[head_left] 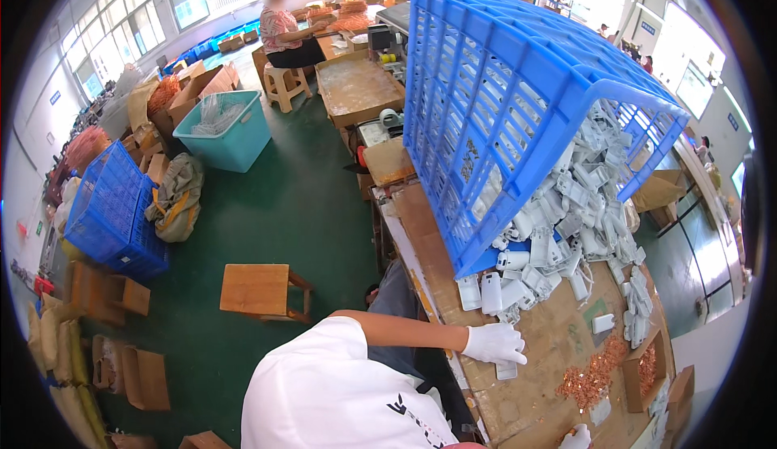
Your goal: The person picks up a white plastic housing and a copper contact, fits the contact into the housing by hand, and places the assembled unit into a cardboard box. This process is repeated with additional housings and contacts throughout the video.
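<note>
Resting by one pale plastic case (507, 371) on the surface (526, 404), the gloved left hand (494, 343) had its fingers partly bent and apparently touching it, though a firm grip could not be told; the right hand (576, 438), cut off below, hid its state. Copper-coloured parts (595, 374) lay heaped nearby. Beyond, a tipped blue crate (518, 52) spilled many similar cases (534, 275), so most seemed yet to be handled; no finished batch could be identified.

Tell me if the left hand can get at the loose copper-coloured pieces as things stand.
Probably yes: only tabletop shows between the left hand and the copper-coloured pieces. The hand is at a white case, which may need releasing first.
</note>
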The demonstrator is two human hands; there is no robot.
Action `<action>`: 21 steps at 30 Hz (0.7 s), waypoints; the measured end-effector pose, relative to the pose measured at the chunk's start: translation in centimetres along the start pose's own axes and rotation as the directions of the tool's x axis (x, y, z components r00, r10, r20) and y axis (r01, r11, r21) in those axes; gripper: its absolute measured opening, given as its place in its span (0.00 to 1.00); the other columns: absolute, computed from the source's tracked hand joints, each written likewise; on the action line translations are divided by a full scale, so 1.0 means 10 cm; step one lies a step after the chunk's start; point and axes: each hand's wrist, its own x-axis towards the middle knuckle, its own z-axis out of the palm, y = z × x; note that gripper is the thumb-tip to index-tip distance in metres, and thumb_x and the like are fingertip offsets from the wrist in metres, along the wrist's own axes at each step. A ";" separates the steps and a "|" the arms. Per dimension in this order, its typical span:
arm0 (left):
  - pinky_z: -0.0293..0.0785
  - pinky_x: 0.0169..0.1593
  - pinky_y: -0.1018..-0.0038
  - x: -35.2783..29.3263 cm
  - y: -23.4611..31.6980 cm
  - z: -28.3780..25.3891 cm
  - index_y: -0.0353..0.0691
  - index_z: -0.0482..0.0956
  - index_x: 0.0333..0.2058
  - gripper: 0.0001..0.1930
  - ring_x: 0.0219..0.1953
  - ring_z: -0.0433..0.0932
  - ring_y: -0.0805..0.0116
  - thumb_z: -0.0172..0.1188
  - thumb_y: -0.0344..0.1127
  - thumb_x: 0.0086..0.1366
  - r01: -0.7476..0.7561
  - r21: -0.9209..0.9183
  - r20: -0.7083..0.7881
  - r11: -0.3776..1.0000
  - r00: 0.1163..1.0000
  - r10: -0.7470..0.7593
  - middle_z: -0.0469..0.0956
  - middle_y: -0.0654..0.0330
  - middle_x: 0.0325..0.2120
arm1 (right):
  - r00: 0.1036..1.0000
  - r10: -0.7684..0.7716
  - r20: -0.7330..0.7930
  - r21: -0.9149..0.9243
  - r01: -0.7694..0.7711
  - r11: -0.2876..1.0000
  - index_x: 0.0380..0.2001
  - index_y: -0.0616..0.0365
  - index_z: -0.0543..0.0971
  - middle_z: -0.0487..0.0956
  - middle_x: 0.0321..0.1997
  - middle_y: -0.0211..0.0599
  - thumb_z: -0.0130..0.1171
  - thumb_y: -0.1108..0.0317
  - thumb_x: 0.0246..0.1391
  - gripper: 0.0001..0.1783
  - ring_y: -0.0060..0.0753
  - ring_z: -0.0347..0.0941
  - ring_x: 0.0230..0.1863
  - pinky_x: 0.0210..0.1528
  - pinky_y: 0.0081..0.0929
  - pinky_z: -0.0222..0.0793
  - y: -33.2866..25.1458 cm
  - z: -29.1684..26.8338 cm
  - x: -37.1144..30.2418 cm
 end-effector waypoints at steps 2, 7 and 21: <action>0.75 0.44 0.61 -0.02 -0.02 0.11 0.49 0.75 0.51 0.22 0.44 0.76 0.55 0.65 0.36 0.57 0.090 -0.230 -0.157 0.969 0.979 -0.128 0.74 0.58 0.37 | 1.000 -0.008 0.001 -0.015 0.008 1.000 0.40 0.58 0.81 0.81 0.37 0.50 0.62 0.72 0.49 0.12 0.54 0.77 0.41 0.46 0.44 0.73 -0.08 -0.04 -0.02; 0.78 0.41 0.69 0.03 -0.01 0.19 0.43 0.74 0.56 0.28 0.36 0.80 0.63 0.65 0.30 0.54 0.086 -0.680 -0.183 0.728 0.942 -0.282 0.79 0.59 0.34 | 0.999 -0.010 -0.054 0.046 0.013 0.999 0.40 0.59 0.81 0.80 0.39 0.50 0.63 0.73 0.48 0.13 0.53 0.77 0.42 0.48 0.41 0.73 -0.41 -0.23 -0.09; 0.78 0.45 0.75 0.13 0.38 0.22 0.34 0.67 0.60 0.26 0.46 0.78 0.72 0.61 0.29 0.64 0.121 -0.988 0.154 -0.098 0.652 -0.743 0.79 0.57 0.46 | 0.938 -0.094 -0.333 0.660 0.303 0.688 0.32 0.61 0.74 0.73 0.32 0.38 0.56 0.86 0.46 0.10 0.34 0.71 0.31 0.35 0.29 0.67 -2.69 0.02 0.04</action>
